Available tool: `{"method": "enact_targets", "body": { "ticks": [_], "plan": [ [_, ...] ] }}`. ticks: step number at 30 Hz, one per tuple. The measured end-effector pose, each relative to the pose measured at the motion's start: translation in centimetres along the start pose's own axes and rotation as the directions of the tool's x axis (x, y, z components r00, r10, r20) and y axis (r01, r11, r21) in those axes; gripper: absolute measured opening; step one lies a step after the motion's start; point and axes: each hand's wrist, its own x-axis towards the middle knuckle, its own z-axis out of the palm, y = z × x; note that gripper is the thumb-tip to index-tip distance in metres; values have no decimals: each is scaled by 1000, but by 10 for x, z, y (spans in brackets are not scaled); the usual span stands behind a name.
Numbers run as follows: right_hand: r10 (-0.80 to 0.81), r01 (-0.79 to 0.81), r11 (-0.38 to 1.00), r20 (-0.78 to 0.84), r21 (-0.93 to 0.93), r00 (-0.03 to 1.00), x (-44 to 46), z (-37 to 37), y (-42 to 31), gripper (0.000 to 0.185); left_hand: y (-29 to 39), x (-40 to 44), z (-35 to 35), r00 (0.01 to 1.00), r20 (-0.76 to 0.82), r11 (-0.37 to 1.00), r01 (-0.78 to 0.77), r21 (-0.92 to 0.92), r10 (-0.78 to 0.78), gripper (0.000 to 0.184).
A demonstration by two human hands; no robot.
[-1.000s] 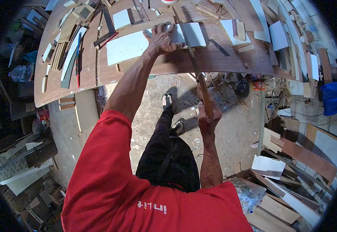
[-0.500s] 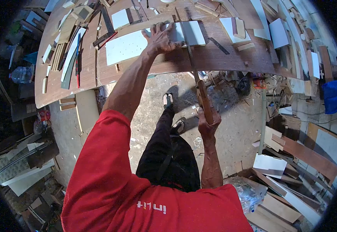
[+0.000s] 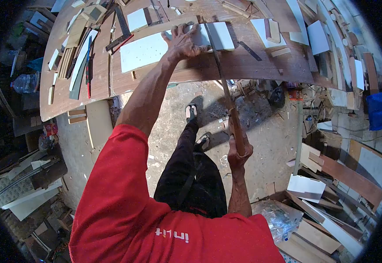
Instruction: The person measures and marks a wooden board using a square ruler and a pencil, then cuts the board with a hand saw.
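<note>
A white-faced board [image 3: 142, 53] lies along the front of the brown worktable [image 3: 156, 81]. My left hand [image 3: 183, 43] presses down on it with fingers spread. Just right of those fingers, the blade of a handsaw [image 3: 219, 65] crosses the board, with a shorter white section [image 3: 220, 36] on its right side. My right hand [image 3: 240, 149] is wrapped round the saw's wooden handle, below the table's front edge. Whether the blade has cut right through I cannot tell. A wooden strip [image 3: 173, 25] runs along the board's far edge.
A square [image 3: 120, 26] and a red pencil-like stick [image 3: 123, 44] lie left of the board. A dark flat strip [image 3: 249, 51] sits to its right. Offcuts [image 3: 265, 35] are scattered over the table. More boards [image 3: 349, 171] are heaped at the lower right.
My right hand has drawn the saw back toward my body, so less blade shows beyond the board. My left hand stays in place on the board.
</note>
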Motion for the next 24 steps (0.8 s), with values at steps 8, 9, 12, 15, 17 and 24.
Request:
{"method": "enact_targets", "body": {
  "ticks": [8, 9, 12, 15, 17, 24],
  "plan": [
    [179, -181, 981, 36, 68, 983, 0, -6, -21, 40, 0, 0, 4, 1000, 13, 1000, 2, 26, -2, 97],
    [73, -74, 997, 30, 26, 997, 6, -4, -18, 41, -3, 2, 8, 1000, -4, 1000, -6, 16, 6, 97],
    [156, -157, 986, 29, 58, 987, -3, -4, -11, 41, -4, 2, 9, 1000, -24, 1000, -4, 8, 4, 98],
    [168, -169, 983, 17, 70, 986, -15, -9, -20, 39, 1, 1, 3, 999, -34, 1000, 0, 5, 0, 99],
    [177, -177, 984, 43, -1, 983, -5, -6, -21, 39, -2, 1, 6, 1000, -30, 1000, -9, 10, 9, 99],
    [136, -136, 989, 10, 50, 991, -9, -4, -23, 39, -2, 0, 4, 1000, -15, 1000, -5, 9, 5, 98]
  ]
}}
